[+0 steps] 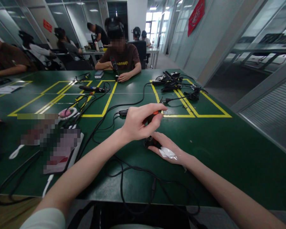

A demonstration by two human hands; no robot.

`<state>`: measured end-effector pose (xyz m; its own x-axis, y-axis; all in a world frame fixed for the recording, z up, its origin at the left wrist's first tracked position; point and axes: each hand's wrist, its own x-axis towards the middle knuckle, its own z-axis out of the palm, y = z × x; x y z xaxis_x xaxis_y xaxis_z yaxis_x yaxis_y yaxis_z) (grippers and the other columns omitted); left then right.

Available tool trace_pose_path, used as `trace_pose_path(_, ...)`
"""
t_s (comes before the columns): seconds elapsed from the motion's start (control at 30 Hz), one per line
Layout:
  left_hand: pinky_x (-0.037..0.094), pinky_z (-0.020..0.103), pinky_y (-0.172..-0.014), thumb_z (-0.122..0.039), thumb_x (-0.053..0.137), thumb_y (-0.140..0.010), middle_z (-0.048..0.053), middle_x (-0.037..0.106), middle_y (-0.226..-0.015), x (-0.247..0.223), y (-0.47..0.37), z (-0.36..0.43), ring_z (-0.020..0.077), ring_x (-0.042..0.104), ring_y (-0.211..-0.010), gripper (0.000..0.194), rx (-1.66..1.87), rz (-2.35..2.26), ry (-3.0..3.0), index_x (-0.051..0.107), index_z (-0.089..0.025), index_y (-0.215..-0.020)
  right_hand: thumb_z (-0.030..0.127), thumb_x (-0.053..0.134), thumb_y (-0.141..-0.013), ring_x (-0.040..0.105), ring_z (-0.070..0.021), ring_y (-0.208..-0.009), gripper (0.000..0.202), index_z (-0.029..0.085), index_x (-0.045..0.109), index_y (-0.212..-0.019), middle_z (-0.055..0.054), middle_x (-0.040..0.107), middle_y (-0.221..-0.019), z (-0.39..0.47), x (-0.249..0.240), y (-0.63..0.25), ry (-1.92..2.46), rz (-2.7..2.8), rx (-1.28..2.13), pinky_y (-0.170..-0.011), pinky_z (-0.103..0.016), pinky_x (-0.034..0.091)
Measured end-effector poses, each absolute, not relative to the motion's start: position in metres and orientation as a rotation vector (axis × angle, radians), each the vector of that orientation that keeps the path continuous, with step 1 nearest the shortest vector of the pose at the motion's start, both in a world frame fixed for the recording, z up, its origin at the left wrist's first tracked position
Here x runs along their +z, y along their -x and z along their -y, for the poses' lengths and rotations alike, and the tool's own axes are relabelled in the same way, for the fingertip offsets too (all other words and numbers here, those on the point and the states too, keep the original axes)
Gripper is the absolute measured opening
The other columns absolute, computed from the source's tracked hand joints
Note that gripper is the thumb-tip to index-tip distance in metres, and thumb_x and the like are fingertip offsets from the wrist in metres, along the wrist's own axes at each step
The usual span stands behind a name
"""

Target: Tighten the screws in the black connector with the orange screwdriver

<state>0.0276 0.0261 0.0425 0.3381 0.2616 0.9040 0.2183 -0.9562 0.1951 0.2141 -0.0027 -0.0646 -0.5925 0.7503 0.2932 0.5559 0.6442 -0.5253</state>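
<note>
My left hand [139,122] is wrapped round a black electric screwdriver [148,120] with an orange patch near its top. The fingers hide most of its body. Its metal nose points down at a small dark part [147,143] on the green table. Low beside that part, my right hand [165,144] pinches it between thumb and fingers from the right. What the part is cannot be made out. Crumpled clear plastic [168,153] lies against the back of the right hand.
Black cables [154,184] loop across the table in front of me. A phone [63,149] lies at the left, near a roll of tape [68,113]. A pile of black corded tools [169,81] lies beyond, on yellow-taped rectangles. A co-worker [124,57] opposite holds a similar tool.
</note>
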Motion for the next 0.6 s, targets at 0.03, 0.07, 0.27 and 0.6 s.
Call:
trace_pose_path(0.03,0.045,0.019,-0.054,-0.022,0.053,-0.099,0.001,0.074,-0.078,0.0425,-0.0282,-0.0263,0.0073,0.062,-0.058,0.014,1.732,-0.473,-2.533,0.066,-0.016,-0.099,0.031,0.065,-0.096,0.066,-0.0271,-0.092,0.023,0.020,0.061,-0.117,-0.011,0.070,-0.108,0.0029,-0.0644,-0.2141,1.024,2.372,0.526,-0.082,-0.042,0.055)
trace_pose_path(0.07,0.043,0.019,-0.053,-0.022,0.055,-0.098,0.000,0.072,-0.075,0.0423,-0.0288,-0.0266,0.0070,0.061,-0.057,0.012,1.738,-0.488,-2.531,0.065,-0.017,-0.096,0.031,0.065,-0.096,0.066,-0.0273,-0.092,0.023,0.020,0.061,-0.117,-0.011,0.071,-0.108,0.0031,-0.0643,-0.2141,1.026,2.373,0.527,-0.082,-0.043,0.055)
trace_pose_path(0.27,0.036,0.019,-0.050,-0.033,0.057,-0.099,-0.006,0.054,-0.062,0.0401,-0.0313,-0.0290,0.0057,0.049,-0.050,0.025,1.776,-0.507,-2.511,0.052,-0.020,-0.078,0.034,0.065,-0.096,0.067,-0.0291,-0.095,0.026,0.021,0.061,-0.119,-0.011,0.072,-0.110,0.0028,-0.0684,-0.2160,1.017,2.344,0.539,-0.084,-0.045,0.056)
trace_pose_path(0.6,0.040,0.022,-0.051,-0.034,0.032,-0.105,-0.002,0.061,-0.069,0.0381,-0.0256,-0.0299,0.0084,0.050,-0.049,0.031,1.616,-0.437,-2.531,0.053,-0.020,-0.086,0.031,0.062,-0.095,0.070,-0.0299,-0.099,0.026,0.022,0.061,-0.120,-0.011,0.073,-0.113,0.0029,-0.0723,-0.2185,1.016,2.324,0.551,-0.088,-0.047,0.058)
